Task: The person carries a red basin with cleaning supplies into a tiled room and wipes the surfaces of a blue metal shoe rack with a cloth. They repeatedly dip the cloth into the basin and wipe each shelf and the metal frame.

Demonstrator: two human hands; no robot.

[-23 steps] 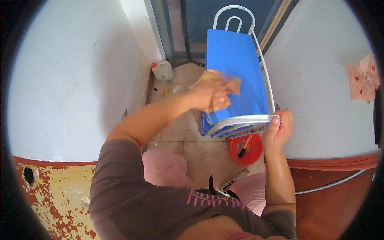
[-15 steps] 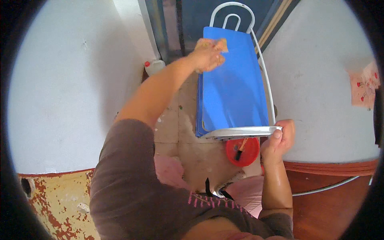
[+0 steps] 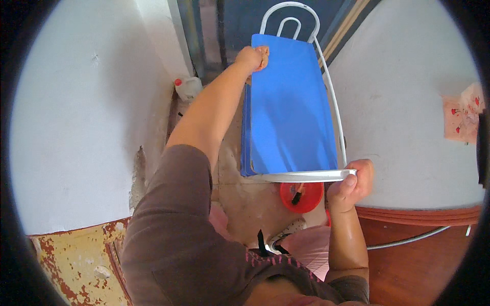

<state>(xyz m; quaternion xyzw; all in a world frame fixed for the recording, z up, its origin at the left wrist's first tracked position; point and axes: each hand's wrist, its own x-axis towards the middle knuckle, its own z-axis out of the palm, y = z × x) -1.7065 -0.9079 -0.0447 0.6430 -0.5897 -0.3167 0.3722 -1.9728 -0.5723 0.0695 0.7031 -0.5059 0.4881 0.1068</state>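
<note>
Head view: clock read from the middle of the blue panel [image 3: 291, 102], ahead of me in the white rack [image 3: 306, 176].
Left hand [image 3: 249, 57]: at 11, my fingers bunched round a tan cloth [image 3: 263, 57] at the panel's edge.
Right hand [image 3: 353, 184]: at 5, my fingers curled round the rack's near corner, thumb on top.
Cloth: soft and light, I judge; a fistful holds best.
Rack: stiff, probably light; corner or rail is surest, as the smooth panel may be slippery.
Tub [image 3: 312, 204]: red, at 6, with a brush [image 3: 296, 198] inside; water, I can't tell.
Jug [image 3: 190, 90]: whitish, red-capped, at 9; contents unclear.
</note>
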